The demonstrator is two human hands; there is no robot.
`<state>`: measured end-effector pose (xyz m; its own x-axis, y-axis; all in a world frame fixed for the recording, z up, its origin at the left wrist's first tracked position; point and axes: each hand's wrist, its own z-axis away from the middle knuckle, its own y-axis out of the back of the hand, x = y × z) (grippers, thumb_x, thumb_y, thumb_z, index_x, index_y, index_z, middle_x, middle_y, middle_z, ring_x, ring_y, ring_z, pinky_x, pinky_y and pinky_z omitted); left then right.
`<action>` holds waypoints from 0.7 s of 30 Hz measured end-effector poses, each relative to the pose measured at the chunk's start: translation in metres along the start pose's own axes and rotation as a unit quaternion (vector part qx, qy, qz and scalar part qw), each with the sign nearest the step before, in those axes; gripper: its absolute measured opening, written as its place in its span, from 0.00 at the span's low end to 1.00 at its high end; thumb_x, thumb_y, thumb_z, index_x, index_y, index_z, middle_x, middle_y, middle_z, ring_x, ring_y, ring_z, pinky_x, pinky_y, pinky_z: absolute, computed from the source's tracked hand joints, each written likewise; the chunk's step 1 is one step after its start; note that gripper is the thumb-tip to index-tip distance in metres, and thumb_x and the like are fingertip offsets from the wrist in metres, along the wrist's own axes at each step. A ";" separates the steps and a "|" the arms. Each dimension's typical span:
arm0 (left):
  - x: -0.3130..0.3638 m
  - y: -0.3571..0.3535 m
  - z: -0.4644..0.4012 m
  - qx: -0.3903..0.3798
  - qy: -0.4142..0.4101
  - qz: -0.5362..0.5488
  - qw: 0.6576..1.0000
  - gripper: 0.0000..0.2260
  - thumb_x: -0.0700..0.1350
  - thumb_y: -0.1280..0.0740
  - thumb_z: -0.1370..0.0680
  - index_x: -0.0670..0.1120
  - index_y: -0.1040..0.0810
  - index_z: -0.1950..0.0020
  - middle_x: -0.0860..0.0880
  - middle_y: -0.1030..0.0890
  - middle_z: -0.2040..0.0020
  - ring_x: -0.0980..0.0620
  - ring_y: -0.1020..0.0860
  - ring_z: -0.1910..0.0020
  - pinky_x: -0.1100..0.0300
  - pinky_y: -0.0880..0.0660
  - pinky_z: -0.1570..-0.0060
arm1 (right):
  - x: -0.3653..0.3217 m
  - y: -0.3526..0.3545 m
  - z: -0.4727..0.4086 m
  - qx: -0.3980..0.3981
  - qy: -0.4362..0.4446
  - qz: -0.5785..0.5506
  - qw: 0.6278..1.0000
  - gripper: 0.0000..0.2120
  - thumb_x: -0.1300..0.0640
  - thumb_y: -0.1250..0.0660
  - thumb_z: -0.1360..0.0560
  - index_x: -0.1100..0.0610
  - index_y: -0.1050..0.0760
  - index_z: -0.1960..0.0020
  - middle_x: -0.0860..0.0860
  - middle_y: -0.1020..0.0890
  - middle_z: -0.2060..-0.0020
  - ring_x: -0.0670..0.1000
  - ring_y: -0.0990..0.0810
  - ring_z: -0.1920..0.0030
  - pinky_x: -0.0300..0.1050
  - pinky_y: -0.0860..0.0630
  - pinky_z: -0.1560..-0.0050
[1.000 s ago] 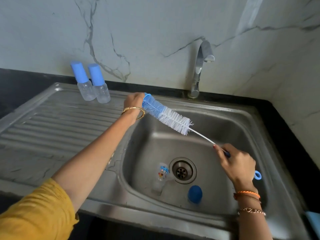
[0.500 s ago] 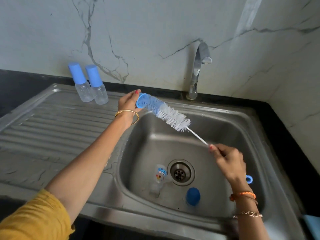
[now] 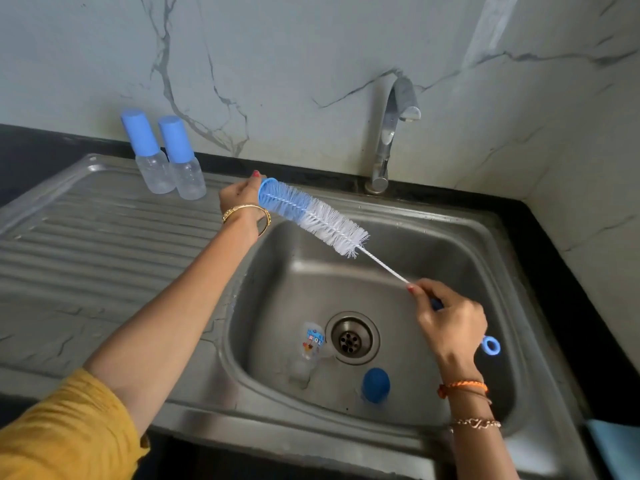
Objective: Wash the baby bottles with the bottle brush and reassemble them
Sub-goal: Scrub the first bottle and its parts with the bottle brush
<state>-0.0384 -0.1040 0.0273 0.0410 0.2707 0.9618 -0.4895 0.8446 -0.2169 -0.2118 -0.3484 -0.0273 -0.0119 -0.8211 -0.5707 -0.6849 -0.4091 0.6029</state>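
Observation:
A long bottle brush [image 3: 311, 216] with blue and white bristles is held across the steel sink [image 3: 433, 244]. My right hand [image 3: 450, 323] grips its blue handle over the basin. My left hand [image 3: 240, 195] holds the blue bristle tip near the basin's back left corner. A clear baby bottle [image 3: 310, 344] with a printed picture lies on the basin floor beside the drain [image 3: 351, 337]. A blue cap [image 3: 375, 384] lies near it. Two capped bottles, one [image 3: 149, 157] beside the other [image 3: 181, 161], stand at the back of the drainboard.
The tap [image 3: 391, 133] rises behind the basin against a marble wall; no water is seen running. The ribbed drainboard [image 3: 86, 244] stretches to the left. Black counter borders the sink, and a pale blue object [image 3: 616, 445] shows at the lower right edge.
The brush and both hands sit slightly differently in the picture, mostly from the camera's shift. My left hand's fingers have moved onto the brush tip. The things in the basin lie as before.

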 end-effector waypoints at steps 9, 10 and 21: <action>0.017 0.008 0.006 -0.101 -0.089 0.019 0.991 0.10 0.43 0.37 0.21 0.45 0.21 0.61 0.56 0.20 0.71 0.59 0.21 0.69 0.65 0.24 0.70 | -0.001 0.014 -0.011 -0.387 -0.269 -0.304 0.828 0.14 0.58 0.36 0.23 0.59 0.24 0.67 0.44 0.34 0.82 0.41 0.40 0.81 0.32 0.46 0.80; 0.015 0.009 0.004 -0.088 -0.085 0.025 0.992 0.10 0.43 0.36 0.21 0.45 0.21 0.61 0.56 0.20 0.72 0.58 0.21 0.68 0.64 0.24 0.69 | -0.001 0.012 -0.008 -0.358 -0.236 -0.304 0.851 0.11 0.59 0.34 0.25 0.59 0.22 0.65 0.45 0.31 0.81 0.41 0.37 0.80 0.31 0.42 0.80; 0.000 0.015 0.004 -0.045 -0.063 0.060 0.995 0.10 0.42 0.36 0.21 0.36 0.20 0.49 0.57 0.20 0.75 0.60 0.22 0.71 0.65 0.24 0.67 | -0.006 -0.005 0.004 0.006 0.018 0.024 1.000 0.16 0.49 0.39 0.26 0.57 0.18 0.60 0.54 0.20 0.74 0.58 0.23 0.73 0.46 0.27 0.73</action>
<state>-0.0491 -0.0932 0.0250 -0.1252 0.3169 0.9402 -0.4047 0.8489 -0.3400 -0.2114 -0.3395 -0.0290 -0.0188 -0.8533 -0.5210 -0.6932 -0.3644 0.6219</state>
